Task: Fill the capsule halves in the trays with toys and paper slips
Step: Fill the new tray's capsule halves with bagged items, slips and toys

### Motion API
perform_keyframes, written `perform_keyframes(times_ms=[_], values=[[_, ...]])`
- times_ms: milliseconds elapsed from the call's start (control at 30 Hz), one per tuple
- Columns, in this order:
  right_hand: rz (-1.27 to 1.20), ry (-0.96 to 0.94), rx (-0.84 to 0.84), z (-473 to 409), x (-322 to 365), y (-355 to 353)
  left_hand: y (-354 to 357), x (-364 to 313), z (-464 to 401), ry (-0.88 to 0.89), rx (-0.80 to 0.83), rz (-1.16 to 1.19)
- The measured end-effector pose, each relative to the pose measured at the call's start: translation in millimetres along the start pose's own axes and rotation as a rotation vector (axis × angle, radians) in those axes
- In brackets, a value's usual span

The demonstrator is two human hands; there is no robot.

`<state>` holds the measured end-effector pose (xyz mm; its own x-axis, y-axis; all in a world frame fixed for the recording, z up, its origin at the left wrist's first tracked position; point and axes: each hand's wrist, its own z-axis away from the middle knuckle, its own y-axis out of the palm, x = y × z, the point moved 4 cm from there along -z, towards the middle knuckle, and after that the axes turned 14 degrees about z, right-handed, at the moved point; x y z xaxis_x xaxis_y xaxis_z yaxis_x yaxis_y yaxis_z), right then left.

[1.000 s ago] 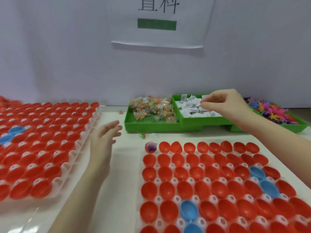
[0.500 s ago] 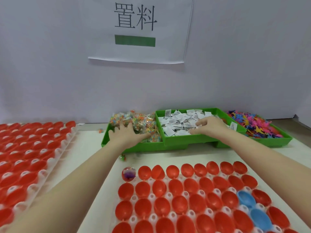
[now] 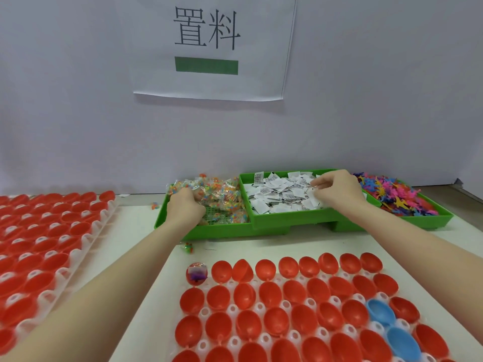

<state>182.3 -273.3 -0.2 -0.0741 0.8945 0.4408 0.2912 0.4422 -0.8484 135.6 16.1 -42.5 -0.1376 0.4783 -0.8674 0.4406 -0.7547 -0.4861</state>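
Reaching into the left green bin [image 3: 180, 228], the left hand [image 3: 184, 207] is lying knuckles up on the heap of bagged toys [image 3: 219, 198], its fingers curling down among the packets; whether they are actually gripping one cannot be told. The right hand [image 3: 337, 190] is hovering over the middle green bin [image 3: 271, 219], its thumb and fingertips pinching at the pile of folded paper slips [image 3: 281, 195]. A third green bin [image 3: 423, 220] to the right is holding loose coloured plastic figures [image 3: 397, 197]. Nearer the person, a white tray [image 3: 261, 307] is carrying rows of red capsule halves [image 3: 295, 291] with two blue capsule halves [image 3: 380, 313] among them; its far-left cup is holding a filled capsule [image 3: 196, 273]. A second tray of red halves [image 3: 41, 231] is sitting at the left. One stray toy packet [image 3: 187, 247] is lying on the table between bins and tray.
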Motion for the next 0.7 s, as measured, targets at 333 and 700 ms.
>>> perform_keyframes(times_ms=[333,700], values=[[-0.270,0.039,-0.204,-1,-13,-31,-30,-6,18,0.178,-0.200,0.251],[-0.036,0.388,0.019,-15,-144,-62,-63,-23,90,0.104,0.011,0.963]])
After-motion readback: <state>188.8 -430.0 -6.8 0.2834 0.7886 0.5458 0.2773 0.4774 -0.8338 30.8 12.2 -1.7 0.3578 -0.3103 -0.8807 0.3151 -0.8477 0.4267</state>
